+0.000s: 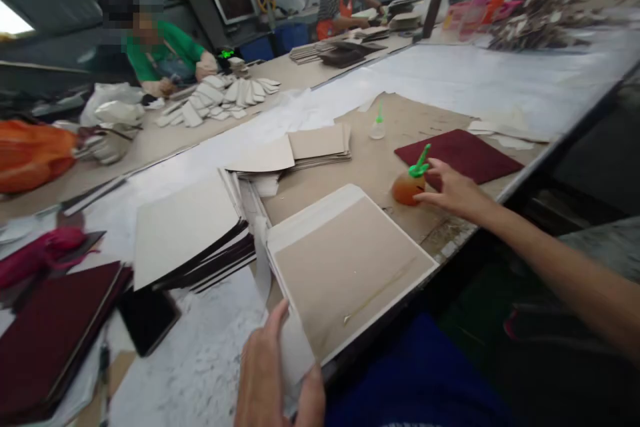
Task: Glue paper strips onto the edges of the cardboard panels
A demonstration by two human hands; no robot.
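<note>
My left hand point(277, 373) pinches the near white edge of a grey board panel point(345, 267) that lies on the table in front of me, with a thin glue line near its front edge. My right hand point(453, 190) reaches out to the right, its fingers closing round a small orange glue bottle point(407, 188) with a green nozzle that stands on the brown cardboard work surface point(400, 127). A dark red cover piece point(463, 155) lies just beyond that hand.
A stack of boards with dark red undersides point(193, 233) lies to my left, more grey boards point(295, 150) behind. A clear glue bottle point(377, 127) stands farther back. Dark red covers point(50, 333) pile at far left. People work across the table. The table edge point(550, 153) runs at right.
</note>
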